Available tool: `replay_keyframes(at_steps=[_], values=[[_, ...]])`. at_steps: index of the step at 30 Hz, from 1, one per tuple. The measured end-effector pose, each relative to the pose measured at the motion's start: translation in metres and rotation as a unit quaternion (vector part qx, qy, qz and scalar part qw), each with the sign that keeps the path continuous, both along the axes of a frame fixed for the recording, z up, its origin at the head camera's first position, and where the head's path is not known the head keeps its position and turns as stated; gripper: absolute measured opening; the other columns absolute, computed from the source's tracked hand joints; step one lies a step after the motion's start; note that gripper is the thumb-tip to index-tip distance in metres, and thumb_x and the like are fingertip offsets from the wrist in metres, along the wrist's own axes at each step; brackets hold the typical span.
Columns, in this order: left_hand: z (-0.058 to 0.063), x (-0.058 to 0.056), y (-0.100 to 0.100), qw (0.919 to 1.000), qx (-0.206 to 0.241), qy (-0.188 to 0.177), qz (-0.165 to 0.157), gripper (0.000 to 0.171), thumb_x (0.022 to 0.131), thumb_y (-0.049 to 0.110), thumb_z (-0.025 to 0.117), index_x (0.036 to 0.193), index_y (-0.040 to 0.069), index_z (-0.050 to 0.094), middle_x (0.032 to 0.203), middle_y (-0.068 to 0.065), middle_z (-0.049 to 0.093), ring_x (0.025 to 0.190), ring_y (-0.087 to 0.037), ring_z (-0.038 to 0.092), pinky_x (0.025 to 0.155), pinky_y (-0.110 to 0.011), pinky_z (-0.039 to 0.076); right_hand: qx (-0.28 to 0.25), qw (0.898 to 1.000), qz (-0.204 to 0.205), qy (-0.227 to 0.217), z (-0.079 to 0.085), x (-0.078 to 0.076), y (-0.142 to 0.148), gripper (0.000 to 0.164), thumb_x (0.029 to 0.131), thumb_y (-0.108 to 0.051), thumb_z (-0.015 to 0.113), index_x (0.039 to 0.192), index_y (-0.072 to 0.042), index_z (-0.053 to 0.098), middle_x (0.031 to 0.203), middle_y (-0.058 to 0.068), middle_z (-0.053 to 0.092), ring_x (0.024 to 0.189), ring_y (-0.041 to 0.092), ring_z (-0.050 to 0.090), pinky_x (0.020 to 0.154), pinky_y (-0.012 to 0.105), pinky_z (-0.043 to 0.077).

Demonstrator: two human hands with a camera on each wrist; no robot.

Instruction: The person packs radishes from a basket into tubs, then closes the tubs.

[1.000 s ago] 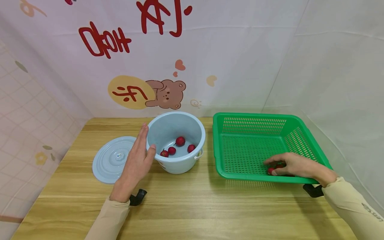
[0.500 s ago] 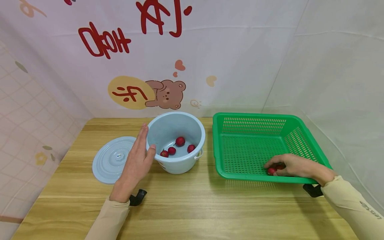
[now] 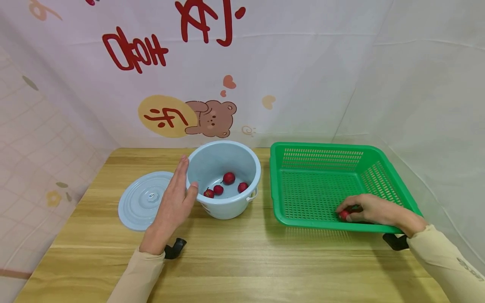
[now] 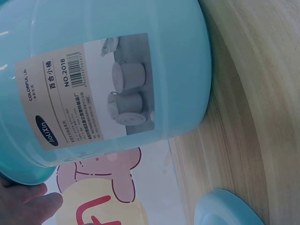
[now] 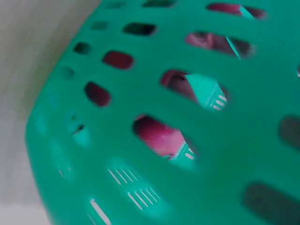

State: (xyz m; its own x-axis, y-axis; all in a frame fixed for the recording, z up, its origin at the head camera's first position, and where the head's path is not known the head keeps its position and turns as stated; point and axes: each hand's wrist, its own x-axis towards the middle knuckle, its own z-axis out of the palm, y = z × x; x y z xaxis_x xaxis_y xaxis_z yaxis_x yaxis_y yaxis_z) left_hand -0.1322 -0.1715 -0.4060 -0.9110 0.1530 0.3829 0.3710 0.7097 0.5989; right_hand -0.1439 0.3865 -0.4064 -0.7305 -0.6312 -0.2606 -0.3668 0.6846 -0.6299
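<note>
Before us stands a pale cloth wall (image 3: 310, 54) with red lettering, and below it a wooden bench (image 3: 242, 256) spans the view. Toward the bench's back right corner sits a slotted green basket (image 3: 316, 191). A light blue bucket (image 3: 223, 208) stands upright near the middle of the bench's back edge, apart from the basket, its mouth uncovered. Its round lid (image 3: 141, 202) lies flat to the left of it, nearer the bench's left edge. The left grip (image 3: 175, 201), a bare hand, lies along the bucket's left side with straight fingers, thumb apart, seemingly resting against the rim. The right grip (image 3: 369, 209) reaches over the basket's front right corner, thumb and fingers curled round a red fruit (image 3: 344, 215) low beside the front wall. From the right wrist we see only red and pink patches through the slots, so we cannot tell whether more fruit hides under the palm. Four similar fruits (image 3: 229, 178) lie loose on the bucket's floor. We judge the step in hand to be gathering fruit from the basket. To do it well, we would set the thumb firmly opposite the fingertips, squeeze lightly since the fruit is smooth and round, and lift straight up until it clears the basket's rim, without leaning the wrist on that corner, which could tip the basket.
</note>
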Motion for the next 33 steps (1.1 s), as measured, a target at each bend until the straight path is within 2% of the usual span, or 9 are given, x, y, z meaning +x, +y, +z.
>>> replay_keyframes(at_steps=[3, 8, 15, 19, 22, 27, 33], values=[[0.0, 0.0, 0.0, 1.0, 0.001, 0.002, 0.0, 0.069, 0.108, 0.033, 0.043, 0.166, 0.005, 0.018, 0.173, -0.008, 0.015, 0.157, -0.032, 0.02, 0.121, -0.061, 0.025, 0.01, 1.0, -0.023, 0.018, 0.004, 0.003, 0.0, 0.03, 0.101, -0.026, 0.068, 0.128, -0.015, 0.071, 0.12, -0.004, 0.07, 0.103, 0.011, 0.066, 0.077, 0.028, 0.056], [0.0, -0.001, 0.001, 1.0, 0.002, 0.007, 0.0, 0.069, 0.108, 0.035, 0.043, 0.165, 0.004, 0.019, 0.173, -0.008, 0.015, 0.157, -0.032, 0.021, 0.121, -0.061, 0.025, -0.013, 0.998, -0.054, 0.02, 0.011, 0.01, 0.001, 0.03, 0.102, -0.025, 0.068, 0.13, -0.015, 0.07, 0.123, 0.001, 0.069, 0.1, 0.014, 0.069, 0.073, 0.028, 0.056], [0.0, -0.001, 0.001, 1.0, 0.004, 0.003, 0.002, 0.069, 0.107, 0.027, 0.046, 0.165, 0.005, 0.018, 0.173, -0.006, 0.015, 0.157, -0.032, 0.021, 0.121, -0.061, 0.025, -0.028, 0.995, -0.084, 0.044, 0.02, 0.018, -0.001, 0.029, 0.103, -0.024, 0.065, 0.131, -0.014, 0.068, 0.106, 0.0, 0.073, 0.079, 0.015, 0.067, 0.062, 0.028, 0.051], [0.0, 0.0, 0.001, 1.0, 0.003, -0.001, 0.004, 0.069, 0.107, 0.027, 0.046, 0.166, 0.005, 0.018, 0.173, -0.005, 0.014, 0.157, -0.032, 0.021, 0.121, -0.061, 0.025, -0.045, 0.992, -0.092, 0.073, 0.024, 0.023, -0.003, 0.027, 0.104, -0.02, 0.064, 0.13, -0.017, 0.069, 0.099, 0.001, 0.074, 0.073, 0.018, 0.064, 0.063, 0.028, 0.051], [0.0, -0.001, 0.001, 1.0, 0.004, -0.004, 0.005, 0.069, 0.107, 0.026, 0.046, 0.166, 0.006, 0.018, 0.173, -0.005, 0.014, 0.157, -0.032, 0.02, 0.122, -0.061, 0.024, -0.044, 0.988, -0.1, 0.113, 0.028, 0.027, -0.005, 0.027, 0.103, -0.018, 0.065, 0.13, -0.022, 0.069, 0.101, -0.005, 0.074, 0.077, 0.015, 0.065, 0.066, 0.027, 0.051], [0.0, 0.0, 0.001, 1.0, 0.005, -0.006, 0.005, 0.069, 0.107, 0.025, 0.047, 0.166, 0.006, 0.017, 0.173, -0.005, 0.014, 0.157, -0.031, 0.019, 0.122, -0.06, 0.024, -0.02, 0.977, -0.122, 0.174, 0.035, 0.033, -0.01, 0.03, 0.102, -0.019, 0.068, 0.129, -0.031, 0.07, 0.112, -0.015, 0.073, 0.094, 0.003, 0.066, 0.074, 0.023, 0.052], [0.001, 0.0, 0.001, 1.0, 0.007, -0.005, 0.002, 0.069, 0.107, 0.026, 0.046, 0.166, 0.005, 0.017, 0.173, -0.004, 0.013, 0.157, -0.031, 0.019, 0.122, -0.06, 0.024, -0.044, 0.971, -0.143, 0.186, 0.04, 0.038, -0.014, 0.033, 0.1, -0.016, 0.069, 0.131, -0.029, 0.07, 0.118, -0.011, 0.073, 0.105, -0.003, 0.063, 0.083, 0.011, 0.048]])
